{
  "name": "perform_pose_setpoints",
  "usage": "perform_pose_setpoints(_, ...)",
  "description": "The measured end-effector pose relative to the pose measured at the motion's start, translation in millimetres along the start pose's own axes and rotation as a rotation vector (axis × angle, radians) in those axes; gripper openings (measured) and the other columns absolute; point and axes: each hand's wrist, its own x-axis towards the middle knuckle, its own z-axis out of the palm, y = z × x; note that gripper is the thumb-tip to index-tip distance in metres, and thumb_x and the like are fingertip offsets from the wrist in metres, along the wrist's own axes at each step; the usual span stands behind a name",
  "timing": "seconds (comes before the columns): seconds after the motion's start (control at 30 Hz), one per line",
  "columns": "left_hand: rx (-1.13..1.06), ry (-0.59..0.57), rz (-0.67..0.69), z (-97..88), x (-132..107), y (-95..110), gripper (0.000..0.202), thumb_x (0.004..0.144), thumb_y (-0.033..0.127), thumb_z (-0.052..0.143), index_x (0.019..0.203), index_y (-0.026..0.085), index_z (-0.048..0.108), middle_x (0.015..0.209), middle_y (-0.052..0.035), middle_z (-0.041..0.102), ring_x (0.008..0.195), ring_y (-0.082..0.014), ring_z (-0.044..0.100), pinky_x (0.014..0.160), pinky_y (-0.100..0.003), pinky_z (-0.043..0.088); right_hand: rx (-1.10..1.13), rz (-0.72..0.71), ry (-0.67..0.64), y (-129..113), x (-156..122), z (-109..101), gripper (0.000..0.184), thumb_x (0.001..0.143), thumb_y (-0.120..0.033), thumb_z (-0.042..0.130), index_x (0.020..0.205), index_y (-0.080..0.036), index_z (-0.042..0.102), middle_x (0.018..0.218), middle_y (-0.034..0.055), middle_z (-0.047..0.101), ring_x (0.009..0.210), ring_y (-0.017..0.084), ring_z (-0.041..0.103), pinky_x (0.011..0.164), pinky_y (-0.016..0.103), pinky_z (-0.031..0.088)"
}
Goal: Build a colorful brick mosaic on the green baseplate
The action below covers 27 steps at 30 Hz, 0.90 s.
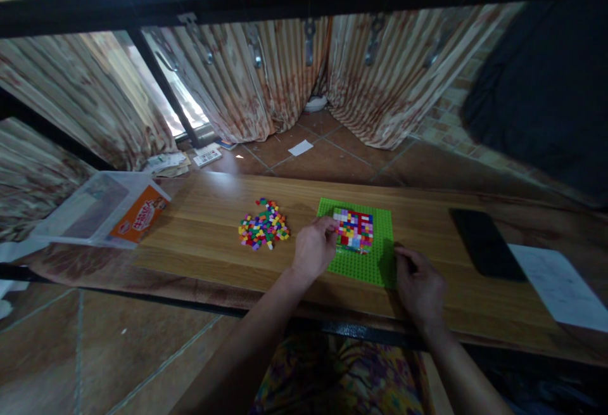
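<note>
A green studded baseplate lies on the wooden board, bearing a raised block of small multicoloured toy bricks. My left hand is at the left side of this block, thumb and forefinger pinched together against its upper left edge. Whatever sits between those fingertips is too small to make out. On the right, my right hand is closed, with its thumb and fingertips at the baseplate's right edge. Left of my left hand is a loose pile of small coloured bricks.
The wooden board carries a dark phone-like slab and a white paper sheet at the right. At its left end stands a clear plastic box with an orange label. Dark metal bars and curtains lie beyond.
</note>
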Motion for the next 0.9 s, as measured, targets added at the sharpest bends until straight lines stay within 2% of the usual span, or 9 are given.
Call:
perform_pose_setpoints(0.23,0.027,0.003,-0.003,1.2,0.3,-0.4,0.018,0.079,0.009,0.056,0.086,0.022,0.065,0.089,0.0004,0.071,0.081,-0.0133,0.066,0.079,-0.026,0.052,-0.016,0.019,0.003,-2.7,0.1,-0.9,0.039,0.091,-0.044,0.044,0.095,-0.016,0.07,0.099,0.0121,0.073,0.086,0.024,0.068,0.077,0.035,0.051)
perform_pose_setpoints(0.4,-0.067,0.001,-0.031,-0.3,1.2,-1.8,0.02,0.078,0.008,0.056,0.09,0.021,0.066,0.091,-0.0011,0.072,0.084,-0.0134,0.066,0.081,-0.026,0.052,-0.013,0.016,0.005,-1.3,0.0,-0.2,0.039,0.091,-0.044,0.044,0.095,-0.017,0.07,0.099,0.012,0.073,0.086,0.024,0.068,0.077,0.035,0.051)
perform_pose_setpoints(0.57,-0.187,0.031,-0.134,-0.3,4.3,-1.1,0.013,0.083,0.016,0.055,0.089,0.018,0.067,0.086,-0.0019,0.072,0.076,-0.0121,0.066,0.073,-0.024,0.051,-0.012,0.016,0.008,-0.1,-0.2,0.6,0.038,0.091,-0.044,0.044,0.095,-0.016,0.07,0.1,0.0119,0.073,0.086,0.024,0.068,0.077,0.035,0.051)
perform_pose_setpoints(0.73,-0.264,0.057,-0.227,8.0,10.0,-4.1,0.006,0.08,0.018,0.062,0.081,0.016,0.067,0.078,-0.0009,0.071,0.071,-0.0108,0.064,0.067,-0.022,0.049,-0.015,0.009,0.007,-1.9,-0.1,-0.4,0.038,0.091,-0.043,0.043,0.095,-0.016,0.071,0.1,0.0123,0.073,0.087,0.024,0.068,0.078,0.036,0.051)
perform_pose_setpoints(0.9,-0.24,0.076,-0.251,12.5,11.1,-3.1,0.004,0.077,0.017,0.064,0.079,0.017,0.067,0.075,-0.0004,0.07,0.068,-0.011,0.063,0.066,-0.022,0.048,-0.019,0.012,0.012,-3.0,-0.2,-0.9,0.039,0.09,-0.044,0.044,0.094,-0.016,0.071,0.097,0.0122,0.073,0.086,0.024,0.068,0.077,0.035,0.051)
